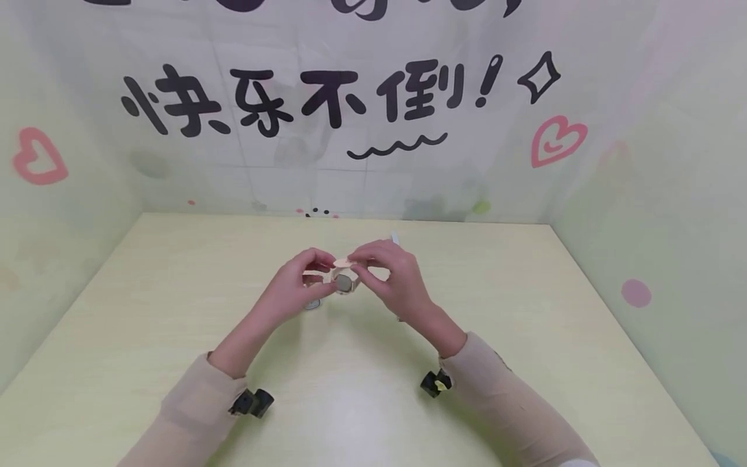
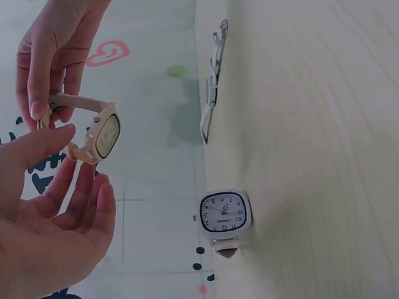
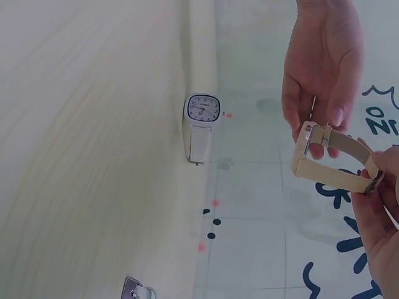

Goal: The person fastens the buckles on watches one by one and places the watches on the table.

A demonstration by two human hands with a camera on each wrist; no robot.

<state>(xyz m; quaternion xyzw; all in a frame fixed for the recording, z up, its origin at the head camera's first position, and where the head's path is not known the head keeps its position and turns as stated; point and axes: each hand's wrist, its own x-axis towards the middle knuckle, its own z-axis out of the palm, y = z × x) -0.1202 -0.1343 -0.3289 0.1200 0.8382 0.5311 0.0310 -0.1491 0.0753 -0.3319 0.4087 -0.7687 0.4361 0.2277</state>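
A beige wristwatch (image 1: 344,283) with a rounded-square case is held up between both hands over the table, its strap bent into a loop. My left hand (image 1: 294,285) holds the case side between thumb and fingers. On the strap's far part, by the buckle, my right hand (image 1: 392,269) pinches with thumb and fingertips. The left wrist view shows the dial (image 2: 109,137) turned away from the right hand. A white square-faced watch (image 2: 225,215) lies on the table near the left hand. Another slim, pale watch (image 2: 212,93) lies farther along, mostly hidden behind the right hand in the head view.
The pale wooden table (image 1: 350,389) ends at a printed backdrop (image 1: 327,181), with similar side walls left and right. A small black camera (image 1: 253,403) is on the left sleeve, and another (image 1: 436,383) on the right.
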